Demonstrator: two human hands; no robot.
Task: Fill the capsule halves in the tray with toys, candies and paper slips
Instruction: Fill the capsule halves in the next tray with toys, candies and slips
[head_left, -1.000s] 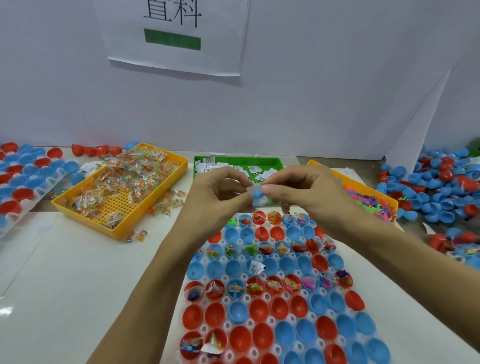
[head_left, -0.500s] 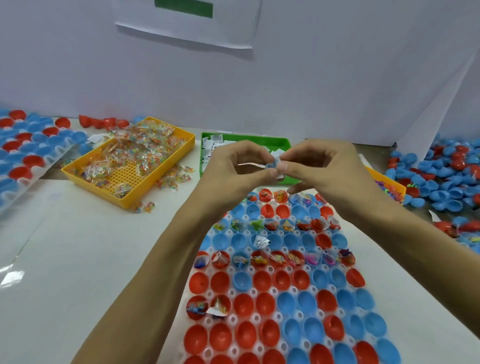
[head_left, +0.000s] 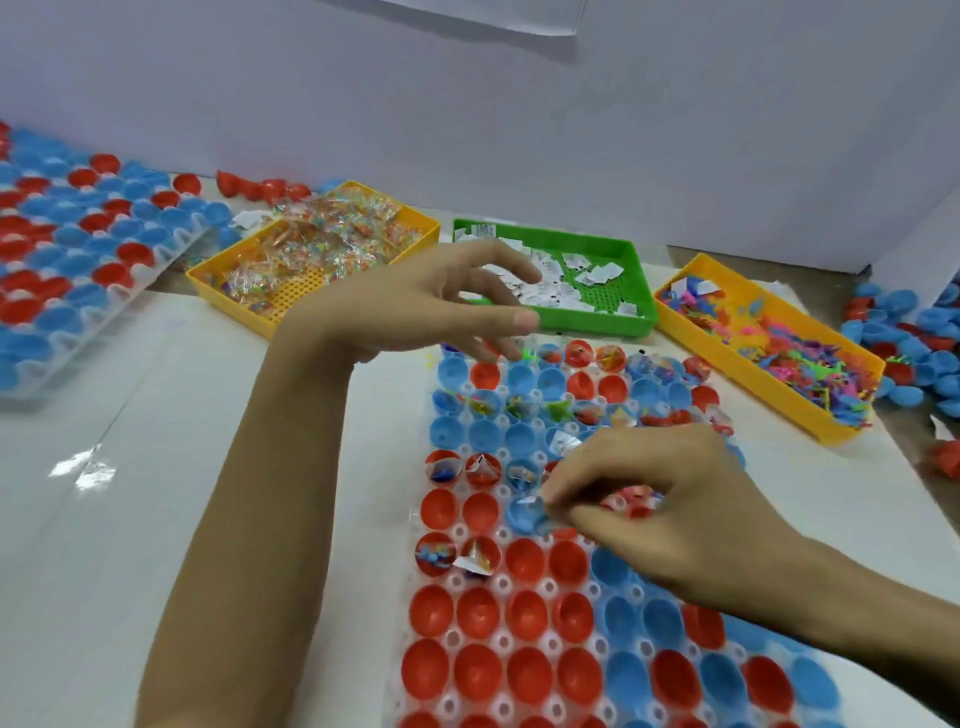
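Right hand (head_left: 670, 514) is low over the clear tray (head_left: 524, 587) of red & blue capsule halves (head_left: 478, 675), fingertips (head_left: 553, 493) pressed together at a blue half (head_left: 524, 512) mid-tray; can't tell if they pinch anything. Left hand (head_left: 415, 306) hangs w/ fingers spread, holding nothing, over the tray's far edge, near the green bin (head_left: 597, 244) of paper slips (head_left: 550, 286). Far left, yellow bin (head_left: 270, 317) w/ wrapped candies (head_left: 311, 244); far right, another yellow bin (head_left: 737, 374) w/ small toys (head_left: 800, 358). Far rows of halves already hold items; near rows don't.
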